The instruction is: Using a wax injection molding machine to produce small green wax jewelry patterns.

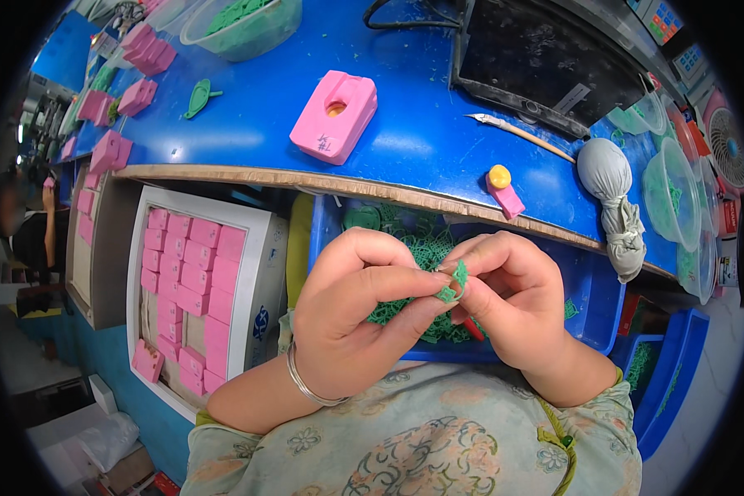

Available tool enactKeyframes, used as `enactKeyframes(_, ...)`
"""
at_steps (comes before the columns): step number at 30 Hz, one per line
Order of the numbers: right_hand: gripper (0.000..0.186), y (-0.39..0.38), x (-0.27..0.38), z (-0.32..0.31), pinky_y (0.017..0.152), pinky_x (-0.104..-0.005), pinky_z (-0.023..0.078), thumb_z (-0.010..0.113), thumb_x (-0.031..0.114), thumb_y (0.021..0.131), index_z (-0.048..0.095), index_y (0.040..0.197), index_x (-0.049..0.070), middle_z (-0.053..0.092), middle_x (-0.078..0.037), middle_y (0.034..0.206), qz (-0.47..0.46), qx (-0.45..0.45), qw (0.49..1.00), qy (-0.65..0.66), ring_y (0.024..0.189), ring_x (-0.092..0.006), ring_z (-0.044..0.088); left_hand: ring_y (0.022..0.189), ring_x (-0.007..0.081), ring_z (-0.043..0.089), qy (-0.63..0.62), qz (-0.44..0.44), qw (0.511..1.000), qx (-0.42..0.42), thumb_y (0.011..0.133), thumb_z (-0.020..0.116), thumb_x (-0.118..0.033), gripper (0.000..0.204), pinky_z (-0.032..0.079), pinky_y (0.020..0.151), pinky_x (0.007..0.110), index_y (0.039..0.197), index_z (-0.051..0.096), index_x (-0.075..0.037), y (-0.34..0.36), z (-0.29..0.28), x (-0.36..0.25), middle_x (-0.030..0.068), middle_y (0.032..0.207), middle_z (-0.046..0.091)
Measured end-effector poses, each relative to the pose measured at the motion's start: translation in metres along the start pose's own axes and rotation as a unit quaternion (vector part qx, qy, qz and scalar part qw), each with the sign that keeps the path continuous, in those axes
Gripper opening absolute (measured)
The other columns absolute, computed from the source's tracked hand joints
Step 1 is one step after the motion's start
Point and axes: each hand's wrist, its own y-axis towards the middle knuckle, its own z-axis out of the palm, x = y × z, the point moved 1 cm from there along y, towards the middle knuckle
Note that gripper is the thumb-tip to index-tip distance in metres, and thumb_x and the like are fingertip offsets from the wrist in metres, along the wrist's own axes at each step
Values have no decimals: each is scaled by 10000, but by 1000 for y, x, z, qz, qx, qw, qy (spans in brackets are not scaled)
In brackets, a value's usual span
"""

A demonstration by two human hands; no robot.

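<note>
My left hand (pixel 351 318) and my right hand (pixel 521 306) meet in front of me, both pinching a small openwork green piece (pixel 460 275) between fingertips and thumbs. Beneath them is a blue bin (pixel 595 314) holding many tangled green lattice pieces (pixel 409 238); a red object (pixel 473 329) shows partly below my right hand. On the blue bench above stand a pink block with a round hole (pixel 326 128) and a small pink piece with a yellow knob (pixel 504 190).
A framed tray (pixel 259 289) of pink blocks is at left. The bench holds a dark machine (pixel 546 58), pale tool (pixel 525 139), grey cloth bundle (pixel 603 198) and plastic tubs (pixel 244 41). A fan (pixel 723 145) stands right; another person (pixel 33 231) is at far left.
</note>
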Motion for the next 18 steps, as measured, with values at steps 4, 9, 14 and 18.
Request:
enactKeyframes(4, 63, 0, 0, 0, 562, -181, 420, 556, 8, 857, 559, 914, -19, 587, -56, 868, 2, 0, 1000, 1, 682, -48, 526, 775, 136, 489, -2, -4, 1000, 5, 696, 715, 14, 219, 399, 661, 243, 890, 632, -45, 0, -1, 0, 58, 890, 504)
enactKeyframes(9, 60, 0, 1, 2, 534, -183, 400, 572, 53, 868, 547, 892, 5, 576, -36, 818, 36, -23, 998, 38, 652, -38, 500, 787, 135, 485, -46, -61, 997, -2, 684, 736, 7, 307, 406, 671, 247, 951, 585, -18, -2, 1, 1, 62, 891, 501)
enactKeyframes(14, 101, 5, 2, -7, 494, -175, 361, 575, 115, 882, 533, 855, 28, 566, -16, 738, 112, -7, 986, 120, 604, -27, 465, 777, 124, 503, -109, -156, 980, 62, 675, 750, 0, 313, 417, 682, 248, 930, 568, -11, -7, 1, 6, 62, 882, 521)
enactKeyframes(18, 95, 6, 0, -11, 521, -175, 374, 573, 117, 884, 526, 864, 36, 566, -11, 749, 116, -2, 982, 148, 628, -32, 478, 744, 116, 524, -187, -199, 957, 97, 724, 705, 6, 217, 422, 668, 244, 889, 564, -7, -5, 4, 6, 61, 858, 550)
